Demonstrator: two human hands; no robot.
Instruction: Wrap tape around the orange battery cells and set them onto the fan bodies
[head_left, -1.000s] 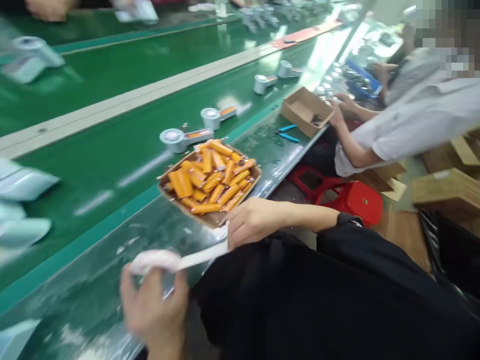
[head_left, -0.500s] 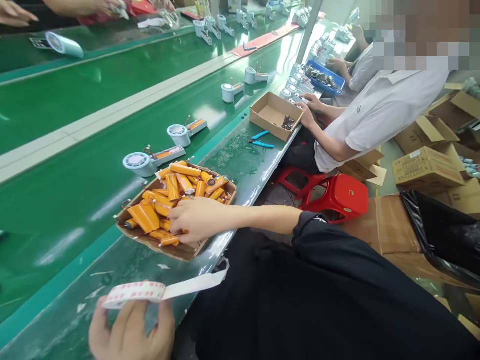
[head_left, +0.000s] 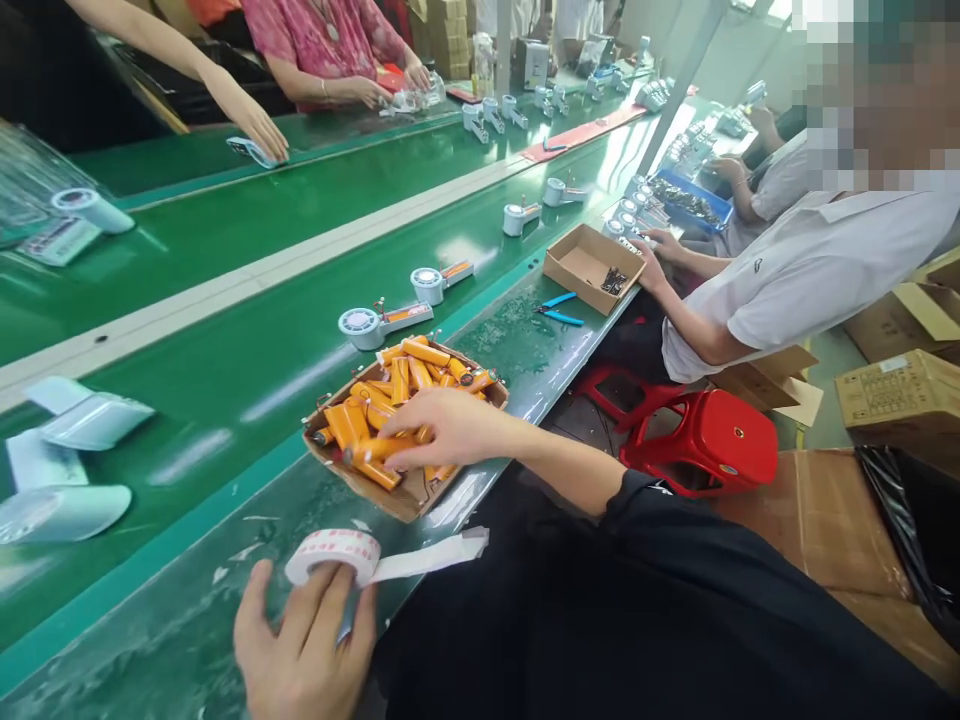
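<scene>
My left hand (head_left: 304, 635) holds a roll of white double-sided tape (head_left: 337, 545) with red print, two fingers pushed through its core. A loose strip of tape (head_left: 435, 557) sticks out to the right from the roll. Over a low cardboard box (head_left: 360, 490) of orange-wrapped batteries (head_left: 401, 380), my right hand (head_left: 454, 430) pinches one orange battery (head_left: 382, 448) between thumb and fingers. That battery is slightly blurred, and my fingers cover part of it. Thin wires with small connectors lie among the batteries.
Pale blue fan housings (head_left: 361, 328) stand on the green conveyor belt (head_left: 225, 350); more housings (head_left: 67, 450) lie at left. Blue nippers (head_left: 561, 310) rest near another cardboard box (head_left: 592, 265). A co-worker in white sits at right, by a red stool (head_left: 731, 440). Other people work across the belt.
The view has swung left and up, bringing more housings into sight. My right hand now has a battery lifted at its fingertips. Across the belt, a co-worker's hand has reached a housing.
</scene>
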